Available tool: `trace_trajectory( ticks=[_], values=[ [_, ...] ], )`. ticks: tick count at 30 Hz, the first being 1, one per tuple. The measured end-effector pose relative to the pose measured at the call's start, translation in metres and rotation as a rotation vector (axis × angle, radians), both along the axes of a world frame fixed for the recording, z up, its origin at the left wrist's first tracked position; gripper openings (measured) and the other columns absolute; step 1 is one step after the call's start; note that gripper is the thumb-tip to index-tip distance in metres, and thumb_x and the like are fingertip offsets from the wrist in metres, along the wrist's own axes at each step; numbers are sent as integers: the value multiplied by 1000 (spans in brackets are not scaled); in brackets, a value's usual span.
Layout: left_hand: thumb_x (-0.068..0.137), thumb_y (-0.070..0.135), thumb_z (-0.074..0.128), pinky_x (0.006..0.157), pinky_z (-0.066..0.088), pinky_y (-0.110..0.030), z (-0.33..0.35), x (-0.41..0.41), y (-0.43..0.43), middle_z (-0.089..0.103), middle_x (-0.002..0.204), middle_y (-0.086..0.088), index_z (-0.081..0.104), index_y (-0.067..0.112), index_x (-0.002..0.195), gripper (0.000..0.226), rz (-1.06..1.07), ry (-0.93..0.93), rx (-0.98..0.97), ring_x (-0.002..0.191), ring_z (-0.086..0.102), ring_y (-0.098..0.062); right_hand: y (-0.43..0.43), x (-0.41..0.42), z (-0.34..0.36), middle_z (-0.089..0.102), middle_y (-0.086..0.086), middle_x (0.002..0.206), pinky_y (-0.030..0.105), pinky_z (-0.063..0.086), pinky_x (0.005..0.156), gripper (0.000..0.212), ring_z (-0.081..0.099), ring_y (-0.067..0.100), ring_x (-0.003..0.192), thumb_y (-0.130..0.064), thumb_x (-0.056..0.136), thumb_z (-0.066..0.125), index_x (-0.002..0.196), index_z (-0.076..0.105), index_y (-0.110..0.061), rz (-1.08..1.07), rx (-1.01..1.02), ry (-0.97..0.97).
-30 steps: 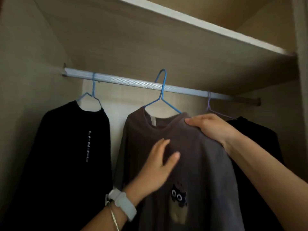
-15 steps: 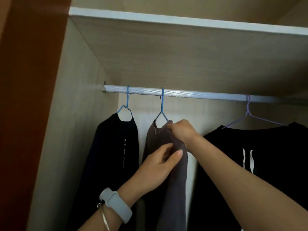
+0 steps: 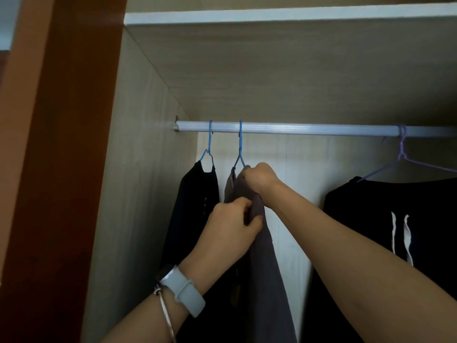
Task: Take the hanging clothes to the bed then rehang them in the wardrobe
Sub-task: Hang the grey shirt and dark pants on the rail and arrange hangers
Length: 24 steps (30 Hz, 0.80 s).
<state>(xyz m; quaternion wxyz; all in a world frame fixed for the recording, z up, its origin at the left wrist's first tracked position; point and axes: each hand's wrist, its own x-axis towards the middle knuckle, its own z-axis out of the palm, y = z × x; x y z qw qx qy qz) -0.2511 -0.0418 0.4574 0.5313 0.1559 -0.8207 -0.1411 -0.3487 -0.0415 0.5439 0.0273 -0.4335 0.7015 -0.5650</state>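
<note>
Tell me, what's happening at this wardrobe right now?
A person is handling a grey shirt that hangs on a blue hanger from the wardrobe rail. The right hand pinches the shirt near its collar, while the left hand has a grip on the fabric lower down. A dark top hangs to its left on another blue hanger, and a black garment on a purple hanger hangs to the right. All three hooks are on the rail.

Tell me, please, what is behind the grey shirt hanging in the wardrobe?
Behind the grey shirt a strip of pale back panel shows to its right. Whatever lies directly behind the fabric is covered.
</note>
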Motion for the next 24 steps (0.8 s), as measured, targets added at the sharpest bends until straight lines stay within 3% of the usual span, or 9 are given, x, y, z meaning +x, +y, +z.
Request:
trace_trajectory(
  ticks=[2, 5, 9, 11, 15, 17, 19, 22, 24],
  values=[
    [85, 23, 59, 83, 55, -28, -1, 4, -1, 71, 100, -8, 62, 10, 109, 28, 12, -11, 32, 90, 68, -16, -3, 6, -1, 44, 5, 72, 22, 33, 51, 19, 42, 18, 63, -13, 94, 39, 88, 55, -4, 41, -2, -23],
    [82, 28, 60, 81, 55, -24, -7, 8, 2, 67, 109, -3, 55, 15, 118, 38, -5, -74, 90, 93, 66, -14, -5, 8, -3, 48, 10, 90, 20, 33, 52, 38, 44, 21, 83, -12, 93, 39, 127, 50, 2, 88, -13, -54],
    [81, 36, 64, 85, 54, -27, -29, 9, 7, 60, 119, -1, 37, 17, 134, 63, -29, -208, 171, 100, 62, -13, -3, 8, -7, 59, 17, 100, 18, 35, 47, 37, 58, 31, 95, -7, 92, 39, 126, 49, 4, 79, -47, -66],
    [87, 28, 58, 79, 55, -27, -43, 11, 7, 61, 109, -4, 39, 15, 129, 48, -8, -223, 143, 91, 63, -15, 1, 11, -10, 53, 13, 79, 20, 37, 45, 33, 56, 27, 77, -3, 90, 40, 120, 51, 5, 115, -91, -110],
    [92, 18, 49, 53, 44, -9, -77, 19, -5, 51, 73, 6, 52, 9, 104, 15, 24, -188, 108, 60, 49, -2, 14, 20, -29, 51, 7, 81, 18, 37, 47, 27, 47, 13, 59, -11, 89, 44, 114, 51, -4, 180, -154, -126],
    [92, 16, 50, 50, 41, -3, -92, 24, -8, 54, 72, 6, 56, 9, 94, 9, 30, -184, 102, 57, 47, 0, 26, 24, -43, 48, 0, 75, 16, 39, 46, 19, 46, 10, 60, -15, 88, 46, 106, 45, -12, 177, -186, -46],
    [90, 14, 54, 51, 39, -1, -106, 30, -7, 64, 79, -4, 60, 4, 94, 13, 45, -160, 110, 62, 54, -7, 39, 28, -66, 48, -7, 82, 19, 44, 60, 26, 51, 9, 72, -17, 88, 49, 112, 39, -18, 160, -281, 98],
    [88, 14, 58, 53, 39, -1, -135, 41, 3, 67, 80, -6, 63, 3, 95, 15, 74, -131, 151, 62, 57, -8, 51, 34, -130, 51, -2, 123, 34, 49, 92, 60, 56, 17, 108, -30, 85, 54, 138, 29, -15, 139, -356, 337],
    [86, 15, 61, 51, 38, -4, -164, 51, 13, 66, 77, -4, 64, 1, 92, 16, 124, -143, 208, 60, 55, -6, 58, 35, -188, 43, -1, 139, 41, 43, 104, 73, 48, 15, 125, -48, 81, 54, 142, 25, -20, 231, -324, 279]
  ],
)
